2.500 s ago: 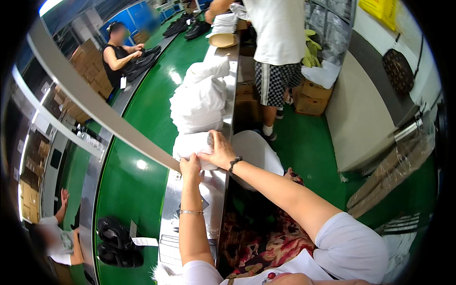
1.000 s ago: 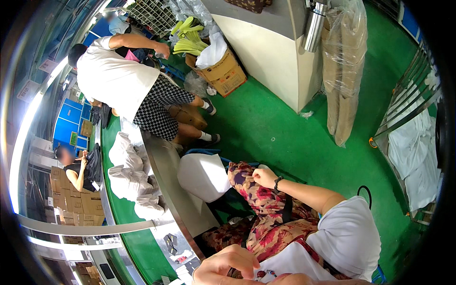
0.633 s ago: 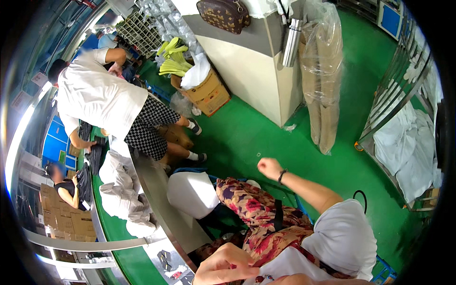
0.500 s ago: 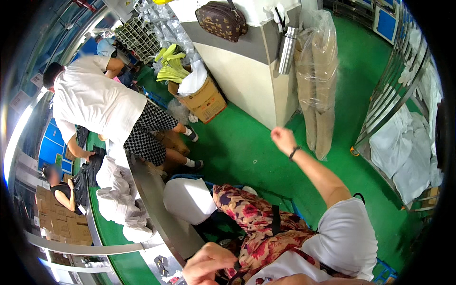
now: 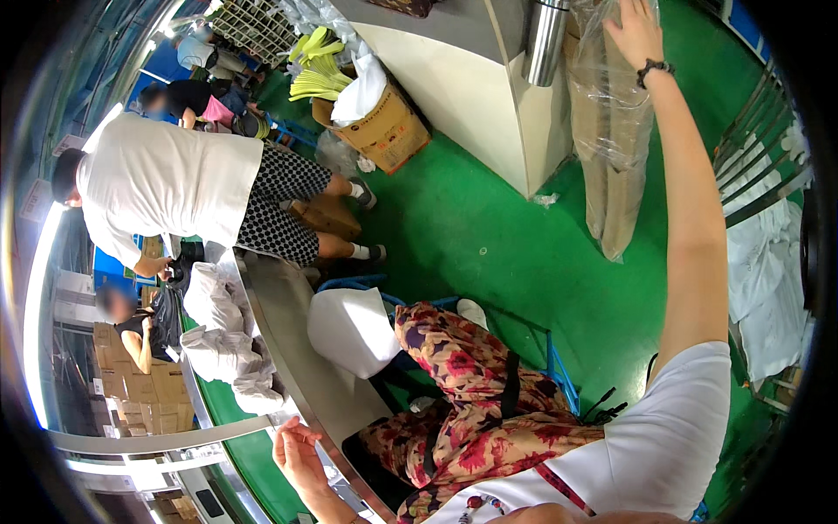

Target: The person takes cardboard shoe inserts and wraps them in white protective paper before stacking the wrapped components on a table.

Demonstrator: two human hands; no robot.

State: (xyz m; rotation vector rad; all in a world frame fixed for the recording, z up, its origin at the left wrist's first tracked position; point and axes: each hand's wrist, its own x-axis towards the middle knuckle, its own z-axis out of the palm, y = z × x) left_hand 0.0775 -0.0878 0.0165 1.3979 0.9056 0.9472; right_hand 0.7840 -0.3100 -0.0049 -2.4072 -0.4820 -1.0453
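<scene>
My right hand (image 5: 637,33) is stretched far up and to the right, its fingers spread against the top of a tall bundle of flat brown cardboard wrapped in clear plastic (image 5: 609,140). It grips nothing that I can see. My left hand (image 5: 297,450) hangs low by the metal edge of the work table (image 5: 297,349), fingers loosely apart and empty. White bagged bundles (image 5: 223,341) lie on the table just above that hand. A white bundle (image 5: 351,330) sits below the table beside my floral-patterned lap (image 5: 463,402).
A person in a white shirt and checked shorts (image 5: 183,192) bends over the table's far end. A beige cabinet (image 5: 471,87) with a steel flask (image 5: 543,39) stands ahead, a cardboard box (image 5: 384,131) beside it. White cloth (image 5: 768,271) hangs at right. Green floor (image 5: 506,253) lies between.
My view has swung away from the table toward the floor and cabinet. My right arm rose from my lap up to the wrapped cardboard. My left hand has left the white bags.
</scene>
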